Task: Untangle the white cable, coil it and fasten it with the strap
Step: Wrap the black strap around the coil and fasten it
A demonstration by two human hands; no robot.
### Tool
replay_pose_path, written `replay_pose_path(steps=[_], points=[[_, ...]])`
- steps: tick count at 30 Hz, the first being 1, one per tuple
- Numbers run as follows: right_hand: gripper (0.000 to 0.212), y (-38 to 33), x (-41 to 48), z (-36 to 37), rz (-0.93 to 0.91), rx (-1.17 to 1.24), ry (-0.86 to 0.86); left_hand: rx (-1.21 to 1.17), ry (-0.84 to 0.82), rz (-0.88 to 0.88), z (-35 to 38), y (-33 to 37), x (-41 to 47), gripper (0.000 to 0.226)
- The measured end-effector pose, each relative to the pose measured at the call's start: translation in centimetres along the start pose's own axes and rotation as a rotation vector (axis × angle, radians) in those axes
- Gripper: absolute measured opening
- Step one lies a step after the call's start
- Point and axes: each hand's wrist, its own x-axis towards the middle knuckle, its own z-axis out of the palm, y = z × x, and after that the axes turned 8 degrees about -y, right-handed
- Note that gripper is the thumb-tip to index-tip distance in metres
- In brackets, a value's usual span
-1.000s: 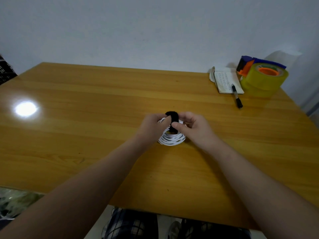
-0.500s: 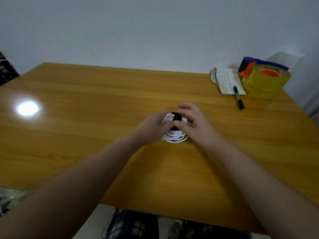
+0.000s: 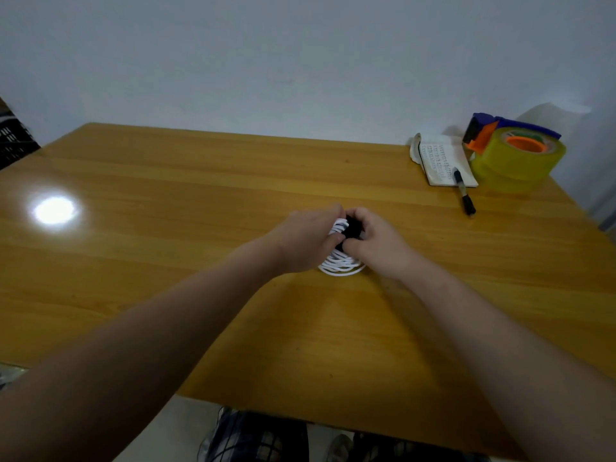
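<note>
Forearms stretched in, hands meeting over the white cable [image 3: 340, 266], coiled mid-counter [image 3: 200, 195]. My left hand [image 3: 306, 241] curls round the coil, thumb against the black strap [image 3: 352, 226]; my right hand [image 3: 376, 243] pinches the strap. Half a second back my right fingers lay straighter; now they're tucked in.

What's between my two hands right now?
In the head view, the black strap, wrapped on the coiled cable, lies between the left hand and the right hand.
</note>
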Motion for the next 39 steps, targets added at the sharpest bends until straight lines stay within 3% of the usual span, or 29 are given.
replay_pose_path(steps=[4,9,13,16,22,26,34,39], points=[[0.031,0.1,-0.1,-0.4,0.022,-0.066,0.005,-0.156,-0.073,0.001,-0.6,-0.6,-0.4,0.031],[0.046,-0.1,-0.3,-0.2,-0.016,-0.086,-0.039,-0.150,-0.047,0.002,-0.3,-0.5,-0.4,0.036],[0.025,-0.3,-0.2,0.0,0.026,-0.222,-0.052,0.035,-0.067,-0.008,-0.2,0.2,-0.3,0.035],[0.022,-0.5,0.1,0.1,0.084,-0.296,-0.029,0.157,-0.082,-0.007,-0.1,0.3,-0.1,0.029],[0.043,-0.6,-0.3,1.1,0.086,0.019,0.158,0.153,-0.024,-0.013,-0.2,0.1,-0.2,0.030],[0.042,-0.2,-0.7,1.3,0.058,-0.002,0.105,0.199,0.008,0.082,0.1,-0.3,-0.9,0.029],[0.044,-1.3,-1.3,-0.1,0.127,0.423,-0.062,0.065,0.105,0.174,0.2,-1.0,-1.0,0.030],[0.048,-1.0,-1.0,0.7,0.158,0.601,0.034,-0.089,0.080,0.097,-0.3,-0.8,-0.9,0.029]])
